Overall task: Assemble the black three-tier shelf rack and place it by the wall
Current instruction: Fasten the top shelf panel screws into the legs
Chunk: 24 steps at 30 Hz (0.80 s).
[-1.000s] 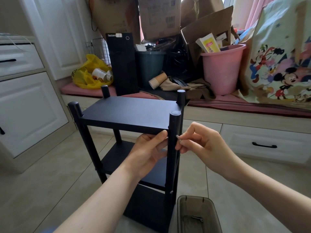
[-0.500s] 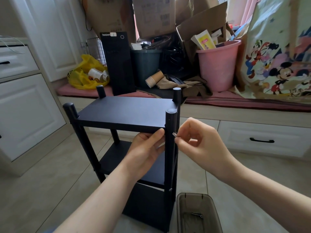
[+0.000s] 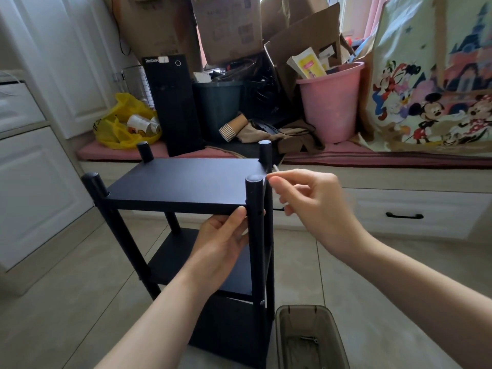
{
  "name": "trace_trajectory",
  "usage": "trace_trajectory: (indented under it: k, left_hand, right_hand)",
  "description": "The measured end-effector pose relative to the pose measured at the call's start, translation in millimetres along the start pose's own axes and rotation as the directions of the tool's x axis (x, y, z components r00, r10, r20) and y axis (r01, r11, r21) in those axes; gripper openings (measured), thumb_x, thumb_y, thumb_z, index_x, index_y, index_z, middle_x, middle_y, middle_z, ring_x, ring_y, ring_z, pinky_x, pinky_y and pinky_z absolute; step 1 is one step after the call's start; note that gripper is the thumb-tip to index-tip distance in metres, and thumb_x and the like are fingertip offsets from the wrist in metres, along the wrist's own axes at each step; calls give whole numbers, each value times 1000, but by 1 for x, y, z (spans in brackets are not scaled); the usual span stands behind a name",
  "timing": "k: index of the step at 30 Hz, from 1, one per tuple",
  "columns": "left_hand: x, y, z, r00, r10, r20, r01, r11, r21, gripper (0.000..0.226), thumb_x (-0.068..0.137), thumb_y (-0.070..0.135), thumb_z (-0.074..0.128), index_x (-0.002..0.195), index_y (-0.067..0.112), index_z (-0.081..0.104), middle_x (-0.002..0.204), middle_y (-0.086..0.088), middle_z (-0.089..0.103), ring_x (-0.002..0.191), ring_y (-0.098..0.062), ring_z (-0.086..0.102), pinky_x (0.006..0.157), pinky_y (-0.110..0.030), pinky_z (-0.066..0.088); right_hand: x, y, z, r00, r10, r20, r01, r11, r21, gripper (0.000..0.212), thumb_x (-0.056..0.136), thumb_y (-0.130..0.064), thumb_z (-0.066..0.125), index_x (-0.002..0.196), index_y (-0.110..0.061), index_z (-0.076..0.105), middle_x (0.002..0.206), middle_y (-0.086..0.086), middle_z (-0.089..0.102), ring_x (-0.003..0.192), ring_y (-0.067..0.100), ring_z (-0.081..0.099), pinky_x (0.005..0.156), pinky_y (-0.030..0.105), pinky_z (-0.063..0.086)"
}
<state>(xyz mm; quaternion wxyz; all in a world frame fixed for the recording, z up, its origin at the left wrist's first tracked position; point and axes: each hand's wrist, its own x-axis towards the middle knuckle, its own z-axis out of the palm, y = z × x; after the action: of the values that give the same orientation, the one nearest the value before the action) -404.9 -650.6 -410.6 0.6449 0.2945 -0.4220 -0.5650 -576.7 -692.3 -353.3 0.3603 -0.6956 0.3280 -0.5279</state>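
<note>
The black three-tier shelf rack (image 3: 183, 182) stands upright on the tiled floor, with four round posts rising above its top shelf. My left hand (image 3: 221, 241) grips the rack just under the top shelf at the near right post (image 3: 254, 198), thumb on the shelf's front edge and fingers behind. My right hand (image 3: 308, 206) pinches a small pale screw (image 3: 275, 168) between thumb and forefinger. The screw's tip is close to the right side of the far right post (image 3: 265, 153), at top-shelf height.
A translucent grey box (image 3: 282, 339) holding small metal hardware sits on the floor right of the rack. Behind it runs a window bench with a pink bucket (image 3: 330, 102), a black computer tower (image 3: 173, 102), a yellow bag (image 3: 119, 123) and cardboard boxes. White cabinets (image 3: 32, 182) stand at the left.
My right hand has carried the screw from beside the near right post up and back toward the far right post. My left hand keeps its grip under the top shelf.
</note>
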Motion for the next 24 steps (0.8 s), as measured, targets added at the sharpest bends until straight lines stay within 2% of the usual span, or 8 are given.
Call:
trace_trajectory:
  k: [1, 3, 5, 9, 13, 16, 19, 24]
  left_hand:
    - [0, -2, 1, 1000, 11, -12, -11, 1000, -1, 28, 91, 31, 67, 113, 17, 78, 124, -9, 72, 119, -25, 67, 87, -30, 56]
    - [-2, -6, 4, 997, 42, -57, -42, 999, -4, 28, 93, 32, 66, 115, 18, 77, 124, -10, 72, 119, -25, 67, 86, -29, 56]
    - [-3, -13, 11, 988, 67, -139, -70, 998, -12, 29, 93, 33, 64, 113, 17, 77, 122, -12, 72, 117, -25, 68, 84, -28, 57]
    - [-2, -25, 24, 948, 108, -299, -120, 992, -24, 31, 85, 37, 66, 102, 12, 75, 98, -9, 75, 92, -18, 73, 71, -24, 57]
    - [-2, -26, 27, 935, 134, -329, -132, 991, 26, 26, 83, 39, 66, 93, 18, 76, 86, -3, 74, 79, -13, 73, 63, -22, 56]
    - [0, -26, 31, 925, 146, -350, -140, 989, 44, 25, 77, 45, 68, 87, 24, 78, 83, -1, 74, 78, -12, 73, 62, -21, 55]
    - [1, -28, 32, 920, 152, -362, -147, 988, 41, 28, 78, 44, 67, 90, 20, 75, 80, 0, 73, 75, -11, 72, 61, -20, 55]
    - [4, -28, 33, 914, 160, -373, -156, 987, 41, 37, 75, 46, 68, 96, 17, 71, 82, 1, 73, 78, -11, 71, 64, -21, 55]
  right_hand:
    - [1, -2, 4, 1000, 6, 22, -5, 1000, -17, 8, 90, -29, 70, 95, -32, 77, 87, -8, 72, 70, 5, 64, 67, 26, 50]
    - [3, -6, 12, 999, -1, 42, 4, 998, -68, 17, 88, -36, 71, 101, -27, 78, 93, -3, 69, 73, 7, 63, 73, 25, 50]
    - [7, -11, 17, 999, -36, 38, 41, 990, -132, 18, 87, -36, 72, 100, -25, 78, 92, 1, 67, 79, 9, 63, 76, 20, 49]
    - [11, -13, 22, 992, -101, 72, 114, 970, -215, 15, 91, -31, 68, 93, -20, 79, 90, 3, 64, 82, 13, 60, 75, 20, 49]
    - [12, -8, 24, 989, -123, 83, 139, 964, -229, 18, 93, -31, 65, 89, -18, 77, 87, 3, 61, 79, 17, 60, 74, 30, 52]
    - [12, -5, 24, 988, -134, 80, 148, 964, -220, 18, 92, -31, 64, 90, -19, 77, 88, 4, 62, 77, 17, 60, 68, 25, 53]
    - [11, -5, 25, 988, -131, 76, 144, 970, -194, 16, 92, -31, 64, 88, -20, 76, 88, 6, 61, 75, 17, 59, 63, 20, 51]
    - [11, -3, 26, 989, -130, 70, 141, 972, -186, 17, 93, -29, 64, 89, -18, 76, 87, 6, 60, 79, 19, 59, 74, 40, 55]
